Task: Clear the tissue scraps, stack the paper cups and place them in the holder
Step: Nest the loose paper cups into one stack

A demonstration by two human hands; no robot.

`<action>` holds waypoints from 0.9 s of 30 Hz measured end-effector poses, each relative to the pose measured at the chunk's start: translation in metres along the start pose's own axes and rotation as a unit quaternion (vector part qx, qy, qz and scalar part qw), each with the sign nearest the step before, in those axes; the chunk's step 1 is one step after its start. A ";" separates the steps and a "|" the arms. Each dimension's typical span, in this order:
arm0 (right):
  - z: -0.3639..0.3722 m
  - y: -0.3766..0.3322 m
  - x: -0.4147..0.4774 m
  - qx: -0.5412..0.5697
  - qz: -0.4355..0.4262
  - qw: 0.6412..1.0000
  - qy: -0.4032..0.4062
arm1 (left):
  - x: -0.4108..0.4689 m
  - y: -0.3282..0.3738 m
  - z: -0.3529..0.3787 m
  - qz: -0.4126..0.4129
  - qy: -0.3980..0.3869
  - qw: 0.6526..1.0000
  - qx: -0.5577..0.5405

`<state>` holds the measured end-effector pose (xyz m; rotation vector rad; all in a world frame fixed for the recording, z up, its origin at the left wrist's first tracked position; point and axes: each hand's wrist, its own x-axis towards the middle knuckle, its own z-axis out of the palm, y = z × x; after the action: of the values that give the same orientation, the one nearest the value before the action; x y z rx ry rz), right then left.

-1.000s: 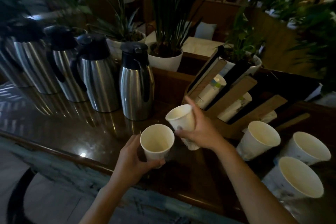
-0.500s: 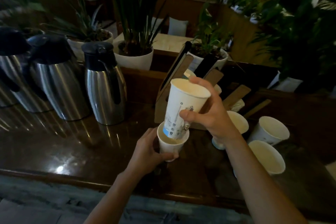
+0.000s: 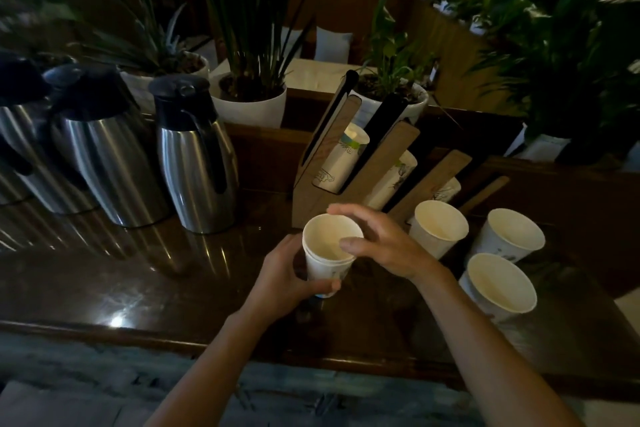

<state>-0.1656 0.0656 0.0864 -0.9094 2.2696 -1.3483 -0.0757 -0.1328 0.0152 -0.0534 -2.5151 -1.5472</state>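
My left hand (image 3: 280, 279) grips a stack of two nested white paper cups (image 3: 327, 255) from the left, just above the dark counter. My right hand (image 3: 377, 244) rests over the stack's right rim, thumb and fingers touching the top cup. Three loose white paper cups stand to the right: one (image 3: 438, 230) near the holder, one (image 3: 509, 236) further right, one (image 3: 498, 288) nearest me. The wooden slotted cup holder (image 3: 349, 170) stands tilted behind the stack, with printed cups (image 3: 341, 158) lying in its slots. No tissue scraps show.
Steel thermos jugs with black lids (image 3: 195, 156) line the counter's left side. White pots with plants (image 3: 249, 104) stand behind them and behind the holder. The counter's front edge (image 3: 173, 345) runs below my wrists, with grey floor beneath.
My right hand pushed the second cup fully down into the cup held by my left hand, so the two now sit nested. The view has shifted to the right.
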 end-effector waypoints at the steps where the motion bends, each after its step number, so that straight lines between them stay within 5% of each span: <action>1: 0.003 0.000 -0.002 -0.036 0.001 0.999 0.011 | 0.000 -0.001 0.001 -0.001 0.000 1.000 -0.001; 7: -0.002 -0.022 -0.009 -0.199 0.005 0.980 0.026 | 0.000 -0.008 0.007 -0.012 0.010 1.000 -0.020; 12: -0.088 -0.047 -0.019 -0.255 0.066 0.948 0.178 | 0.006 -0.001 0.022 -0.031 -0.023 0.999 -0.038; 18: -0.121 -0.021 -0.022 -0.363 0.253 0.897 -0.019 | 0.014 0.011 0.043 -0.046 -0.056 0.996 -0.046; 27: -0.139 -0.067 -0.050 -0.285 0.090 0.936 0.185 | 0.015 0.019 0.046 -0.045 -0.059 0.996 -0.043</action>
<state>-0.1863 0.1671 0.2111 -0.6113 3.0366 -0.8380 -0.0949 -0.0850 0.0144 -0.0457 -2.5723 -1.7354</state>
